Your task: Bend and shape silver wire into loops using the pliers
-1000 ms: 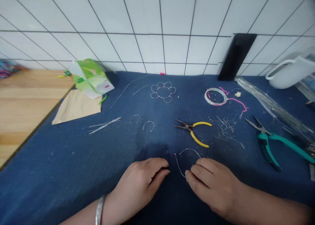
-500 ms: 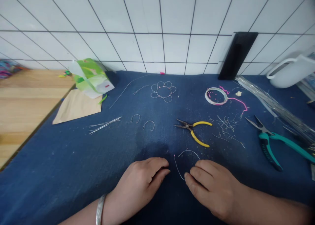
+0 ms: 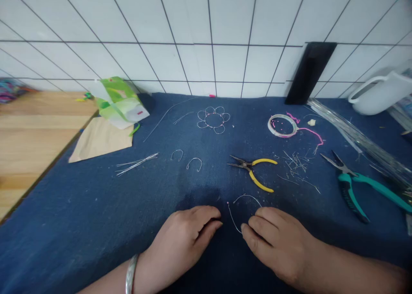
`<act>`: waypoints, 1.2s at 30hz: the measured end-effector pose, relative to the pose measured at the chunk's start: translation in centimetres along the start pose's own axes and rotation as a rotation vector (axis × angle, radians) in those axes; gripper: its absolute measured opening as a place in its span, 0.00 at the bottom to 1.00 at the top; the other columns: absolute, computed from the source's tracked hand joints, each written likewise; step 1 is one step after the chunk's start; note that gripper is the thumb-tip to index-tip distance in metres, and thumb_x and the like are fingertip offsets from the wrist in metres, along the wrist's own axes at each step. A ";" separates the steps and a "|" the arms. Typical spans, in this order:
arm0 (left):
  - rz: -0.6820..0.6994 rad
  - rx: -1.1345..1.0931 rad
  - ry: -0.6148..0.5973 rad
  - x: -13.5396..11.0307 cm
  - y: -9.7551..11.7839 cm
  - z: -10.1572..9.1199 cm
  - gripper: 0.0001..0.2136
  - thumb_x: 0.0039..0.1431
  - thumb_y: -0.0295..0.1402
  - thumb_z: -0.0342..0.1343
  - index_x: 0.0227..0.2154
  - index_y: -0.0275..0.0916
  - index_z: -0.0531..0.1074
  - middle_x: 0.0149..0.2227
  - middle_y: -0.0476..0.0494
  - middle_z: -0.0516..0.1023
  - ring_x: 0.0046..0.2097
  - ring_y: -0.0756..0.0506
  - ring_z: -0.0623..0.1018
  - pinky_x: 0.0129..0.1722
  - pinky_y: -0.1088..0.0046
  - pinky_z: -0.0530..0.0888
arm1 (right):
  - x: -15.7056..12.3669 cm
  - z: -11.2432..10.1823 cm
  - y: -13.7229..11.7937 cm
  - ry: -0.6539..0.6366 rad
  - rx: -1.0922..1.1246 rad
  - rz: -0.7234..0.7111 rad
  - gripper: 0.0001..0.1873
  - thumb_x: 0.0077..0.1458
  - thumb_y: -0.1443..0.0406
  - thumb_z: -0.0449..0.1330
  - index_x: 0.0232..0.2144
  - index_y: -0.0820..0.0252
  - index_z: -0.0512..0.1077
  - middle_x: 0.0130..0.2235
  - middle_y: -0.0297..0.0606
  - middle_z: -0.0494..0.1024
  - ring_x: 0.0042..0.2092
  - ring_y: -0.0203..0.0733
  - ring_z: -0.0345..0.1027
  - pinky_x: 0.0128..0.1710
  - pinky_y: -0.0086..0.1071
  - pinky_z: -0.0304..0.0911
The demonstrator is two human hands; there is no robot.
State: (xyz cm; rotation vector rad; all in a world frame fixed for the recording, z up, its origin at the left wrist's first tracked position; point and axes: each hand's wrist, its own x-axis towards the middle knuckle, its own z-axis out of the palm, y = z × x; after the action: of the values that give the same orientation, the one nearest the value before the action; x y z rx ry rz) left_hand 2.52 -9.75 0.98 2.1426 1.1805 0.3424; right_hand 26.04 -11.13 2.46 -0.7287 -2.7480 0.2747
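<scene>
My right hand (image 3: 278, 242) is closed on a thin silver wire (image 3: 247, 195) bent into an open loop, its free ends pointing toward my left hand. A small pink bead (image 3: 228, 203) sits at one end. My left hand (image 3: 189, 231), with a silver bangle (image 3: 130, 273) at the wrist, rests on the blue cloth, thumb and forefinger curled almost tip to tip; anything between them is too small to make out. Beyond my hands lie yellow-handled pliers (image 3: 247, 165) with jaws apart, and two bent wire arcs (image 3: 195, 159). Farther back is a flower-shaped wire ring (image 3: 206, 123) with pink beads.
Straight wires (image 3: 137, 163) lie at left, wire clippings (image 3: 296, 163) at right near teal-handled pliers (image 3: 349, 195). A round dish (image 3: 269, 127) holds pink beads. A green-white packet (image 3: 119, 98), a black slab (image 3: 310, 73), a white jug (image 3: 373, 101) and bundled wire (image 3: 370, 139) stand around the back.
My right hand and the wire loop have shifted very slightly up and left. My left hand and the other things look unchanged.
</scene>
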 end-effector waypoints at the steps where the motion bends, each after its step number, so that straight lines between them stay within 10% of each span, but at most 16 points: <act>1: 0.003 0.002 0.009 0.0 0.0 0.0 0.08 0.59 0.31 0.48 0.39 0.42 0.69 0.35 0.48 0.76 0.33 0.48 0.75 0.35 0.71 0.73 | 0.0 0.0 0.0 0.002 0.003 -0.003 0.16 0.51 0.74 0.48 0.43 0.72 0.67 0.33 0.46 0.70 0.38 0.45 0.61 0.35 0.39 0.64; 36: 0.111 -0.004 0.143 2.7 -0.7 -0.7 0.11 0.59 0.26 0.47 0.42 0.41 0.71 0.39 0.45 0.71 0.39 0.49 0.72 0.38 0.72 0.71 | 0.2 0.1 0.1 -0.007 -0.035 -0.016 0.15 0.52 0.74 0.49 0.42 0.71 0.68 0.32 0.45 0.70 0.36 0.44 0.61 0.34 0.39 0.63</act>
State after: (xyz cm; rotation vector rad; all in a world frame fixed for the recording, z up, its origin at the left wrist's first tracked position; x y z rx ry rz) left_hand 3.13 -6.96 0.83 2.2154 1.1396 0.5553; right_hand 25.89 -11.00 2.39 -0.7151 -2.7700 0.2272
